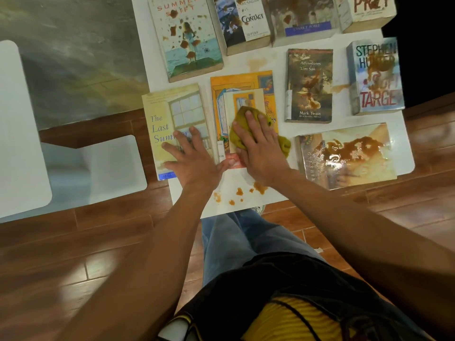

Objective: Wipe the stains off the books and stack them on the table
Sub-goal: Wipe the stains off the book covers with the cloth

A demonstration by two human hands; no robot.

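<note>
The orange book (242, 94) lies flat near the table's front edge, long axis running away from the person, title end at the far side. The right hand (258, 148) presses a yellow-green cloth (248, 126) onto its cover, fingers together and fairly straight. The left hand (190, 158) sits on "The Last Summer" book (170, 114) just beside it, fingers spread, thumb touching the orange one. Brown stains (240, 193) dot the white table (248, 64) in front.
</note>
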